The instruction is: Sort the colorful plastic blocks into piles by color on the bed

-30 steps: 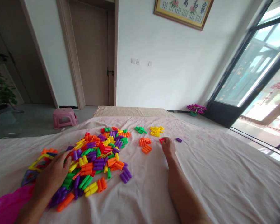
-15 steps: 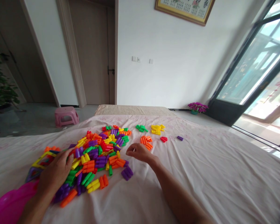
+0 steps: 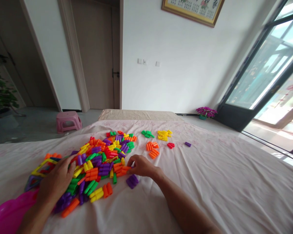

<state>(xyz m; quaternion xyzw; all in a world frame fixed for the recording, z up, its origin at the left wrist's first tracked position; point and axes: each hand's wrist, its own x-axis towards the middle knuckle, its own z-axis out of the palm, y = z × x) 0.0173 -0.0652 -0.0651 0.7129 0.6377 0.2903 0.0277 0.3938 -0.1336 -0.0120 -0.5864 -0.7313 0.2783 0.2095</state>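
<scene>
A heap of bright plastic building blocks, made of joined tubes in several colours, lies on the bedspread. My left hand rests on the heap's left side, thumb apart from the fingers; the fingertips are partly hidden among the blocks. At the right edge my right hand pinches the end of an orange block. Just below its fingers lies a purple block. Farther back are small groups of green blocks, yellow blocks and orange blocks, with red blocks and one purple block.
A pink basin is at the lower left, beside frame-shaped pieces. Wrinkled pale cloth covers the surface. Beyond stand a pink stool, a potted magenta plant and a door.
My right hand has moved left and towards me, from beside the sorted orange blocks to the orange block at the heap's edge. My left hand stays nearly where it was.
</scene>
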